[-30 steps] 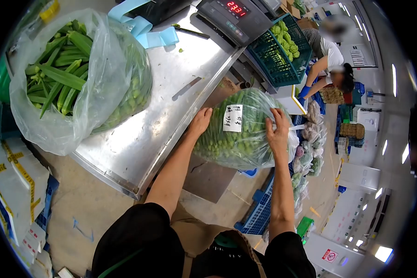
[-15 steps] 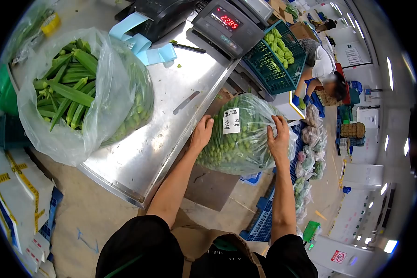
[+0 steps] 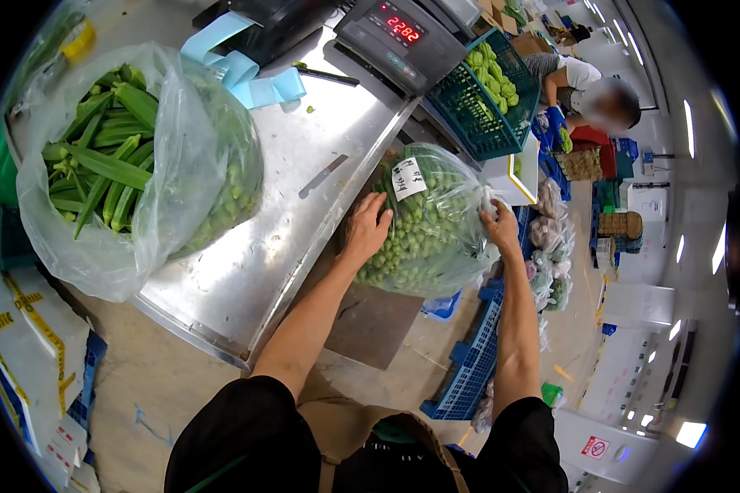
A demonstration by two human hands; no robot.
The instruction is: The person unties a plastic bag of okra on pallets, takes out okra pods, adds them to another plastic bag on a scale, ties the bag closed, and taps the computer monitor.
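A clear plastic bag of okra [image 3: 423,234] with a white handwritten label [image 3: 408,178] rests over a flat metal plate beside the steel table [image 3: 247,275]. My left hand [image 3: 366,228] lies against the bag's left side, thumb and fingers apart. At the bag's gathered right end, my right hand [image 3: 499,223] pinches the plastic. A larger open bag of okra [image 3: 111,164] stands on the table at the left. Above, a scale display [image 3: 399,31] shows red digits reading 2282.
A green crate of light green vegetables [image 3: 489,99] is beyond the bag. A black-handled tool [image 3: 329,76], a flat blade [image 3: 323,177] and blue tape [image 3: 259,86] lie on the table. A co-worker [image 3: 575,78] bends at the upper right. Blue pallets [image 3: 473,353] stand at right.
The labelled bag has turned and its label has moved up and left. My left hand has shifted onto its side, and my right hand has closed on its end. The display dropped from 2331 to 2282.
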